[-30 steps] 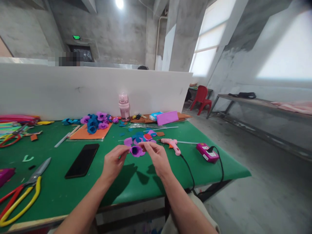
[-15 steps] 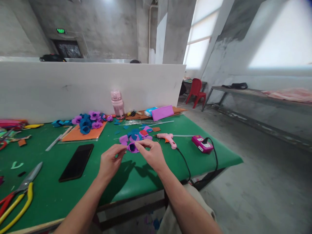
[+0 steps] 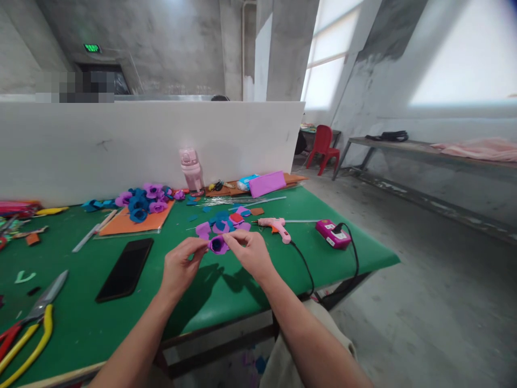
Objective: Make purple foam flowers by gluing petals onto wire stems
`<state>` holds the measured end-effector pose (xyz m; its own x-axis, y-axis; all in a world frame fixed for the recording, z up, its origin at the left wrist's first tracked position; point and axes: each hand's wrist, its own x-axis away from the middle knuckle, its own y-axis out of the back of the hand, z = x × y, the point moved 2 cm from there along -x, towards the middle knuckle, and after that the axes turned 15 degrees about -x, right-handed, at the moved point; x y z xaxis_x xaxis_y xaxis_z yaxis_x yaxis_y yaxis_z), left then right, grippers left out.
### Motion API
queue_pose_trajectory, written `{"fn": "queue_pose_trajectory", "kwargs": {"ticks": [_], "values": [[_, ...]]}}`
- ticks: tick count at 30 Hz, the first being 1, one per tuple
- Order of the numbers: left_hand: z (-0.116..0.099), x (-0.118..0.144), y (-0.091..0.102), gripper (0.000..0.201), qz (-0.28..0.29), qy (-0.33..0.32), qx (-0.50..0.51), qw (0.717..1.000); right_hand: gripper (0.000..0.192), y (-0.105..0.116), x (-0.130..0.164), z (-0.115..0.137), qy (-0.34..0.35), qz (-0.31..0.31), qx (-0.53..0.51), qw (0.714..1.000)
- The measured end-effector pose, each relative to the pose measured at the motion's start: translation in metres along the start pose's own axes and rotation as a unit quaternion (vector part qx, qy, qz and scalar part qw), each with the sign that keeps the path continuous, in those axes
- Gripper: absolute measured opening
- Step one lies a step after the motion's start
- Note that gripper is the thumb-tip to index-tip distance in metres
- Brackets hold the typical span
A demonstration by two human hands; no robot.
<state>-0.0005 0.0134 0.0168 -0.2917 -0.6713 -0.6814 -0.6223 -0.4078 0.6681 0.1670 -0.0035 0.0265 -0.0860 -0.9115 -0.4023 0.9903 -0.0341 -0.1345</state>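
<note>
Between my two hands, above the green tabletop, is a purple craft flower (image 3: 218, 246) with a dark blue centre. My left hand (image 3: 183, 263) pinches its left edge between thumb and fingertips. On the opposite edge my right hand (image 3: 250, 255) grips a petal in a pinch. Just behind the flower lie loose purple petals (image 3: 203, 230) and blue pieces (image 3: 222, 220). A pink glue gun (image 3: 275, 226) lies to the right of them, its cord running off the table's front edge.
Finished-looking blue and purple flowers (image 3: 139, 203) lie on an orange sheet (image 3: 137, 222). Nearer are a black phone (image 3: 126, 269) and scissors (image 3: 44, 304). A magenta power box (image 3: 333, 234) sits near the right edge. A pink bottle (image 3: 191, 171) stands against the white partition (image 3: 153, 143).
The view has shifted slightly, so the table's contents appear a little further left. Both hands keep their pinch on the flower, which shows slightly more of its purple petals.
</note>
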Motion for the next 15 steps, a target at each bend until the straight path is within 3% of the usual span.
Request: {"fn": "queue_pose_trajectory", "kwargs": {"ticks": [15], "values": [[-0.0015,-0.0004,0.0022,0.014,-0.013,-0.012,-0.025,1.000,0.021,-0.0010,0.0004,-0.0096,-0.070,-0.006,-0.064,0.995]]}}
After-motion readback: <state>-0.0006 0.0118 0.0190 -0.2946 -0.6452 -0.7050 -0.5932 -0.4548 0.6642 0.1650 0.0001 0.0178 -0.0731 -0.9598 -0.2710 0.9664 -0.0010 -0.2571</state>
